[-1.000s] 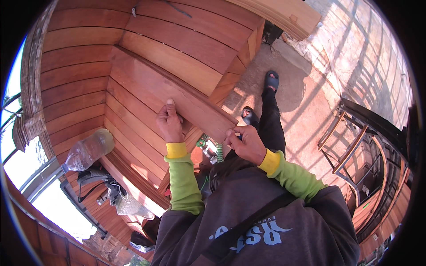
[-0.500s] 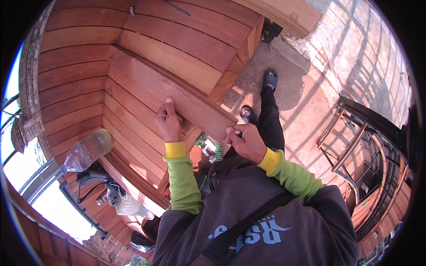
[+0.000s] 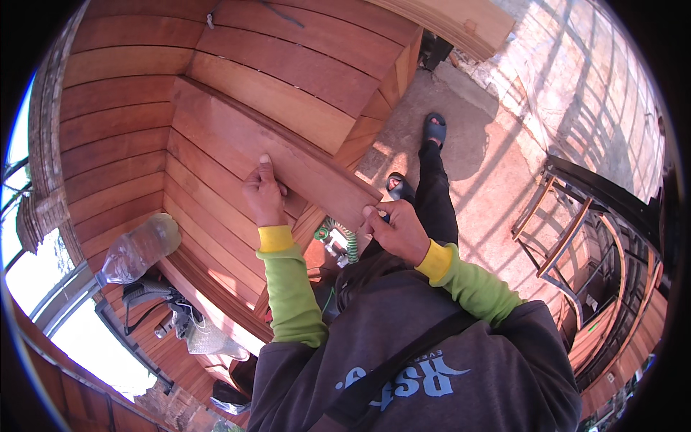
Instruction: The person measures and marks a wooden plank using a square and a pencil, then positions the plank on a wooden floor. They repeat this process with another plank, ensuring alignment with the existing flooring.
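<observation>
A reddish-brown wooden plank [image 3: 302, 169] lies slantwise in front of me, its far end on the stacked boards. My left hand [image 3: 265, 193] is closed on its near long edge, thumb on the upper face and fingers curled beneath. At the plank's near right end, my right hand [image 3: 398, 229] pinches the corner between thumb and fingers. A small dark blue object [image 3: 385, 217] shows between the right fingers; its kind cannot be made out.
Stacked boards [image 3: 281, 101] fill the far left. A plastic bottle [image 3: 140, 248] lies by bags [image 3: 205, 335] at left. A green coiled hose [image 3: 350, 245] hangs below the plank. Metal-framed racks [image 3: 568, 237] stand at right, and my sandalled foot [image 3: 435, 129] rests on the concrete floor.
My left hand has slid a little leftward along the plank's edge. The right hand keeps its hold on the corner, and the whole view has shifted slightly.
</observation>
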Demonstrator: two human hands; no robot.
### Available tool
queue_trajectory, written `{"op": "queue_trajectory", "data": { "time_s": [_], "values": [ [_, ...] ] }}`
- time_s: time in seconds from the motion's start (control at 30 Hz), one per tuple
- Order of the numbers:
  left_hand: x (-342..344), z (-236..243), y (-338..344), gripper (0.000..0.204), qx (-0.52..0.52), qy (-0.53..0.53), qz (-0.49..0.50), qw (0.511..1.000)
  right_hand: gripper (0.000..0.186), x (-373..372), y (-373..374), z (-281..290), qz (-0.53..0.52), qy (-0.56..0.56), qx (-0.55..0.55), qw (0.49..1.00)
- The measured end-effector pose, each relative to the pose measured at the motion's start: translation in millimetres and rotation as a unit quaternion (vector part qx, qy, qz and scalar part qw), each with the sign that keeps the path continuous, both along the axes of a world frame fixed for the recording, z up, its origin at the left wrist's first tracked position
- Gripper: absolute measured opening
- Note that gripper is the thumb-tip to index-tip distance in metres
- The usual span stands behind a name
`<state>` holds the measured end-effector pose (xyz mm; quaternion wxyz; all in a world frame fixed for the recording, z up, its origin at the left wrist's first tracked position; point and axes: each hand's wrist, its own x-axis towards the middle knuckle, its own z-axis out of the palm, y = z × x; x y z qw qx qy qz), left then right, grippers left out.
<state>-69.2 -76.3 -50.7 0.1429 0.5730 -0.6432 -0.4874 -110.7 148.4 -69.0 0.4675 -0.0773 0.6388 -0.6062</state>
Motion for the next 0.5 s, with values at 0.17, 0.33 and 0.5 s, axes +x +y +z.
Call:
{"op": "queue_trajectory", "data": {
  "time_s": [0.17,0.33,0.5],
  "values": [
    [-0.1,-2.2,-2.6,0.043,0.007,0.026,0.016,1.000,0.031,-4.8,-0.1,11.0,0.008,-0.018,0.000,1.000],
    [-0.3,-3.9,-6.2,0.043,0.019,0.027,0.020,0.999,0.033,-6.2,0.5,14.2,0.000,-0.035,-0.006,0.999],
    [1.6,-3.2,-6.9,0.043,0.038,0.052,0.029,0.998,0.034,-9.3,0.2,17.7,0.012,-0.040,-0.001,0.999]
  ]
}}
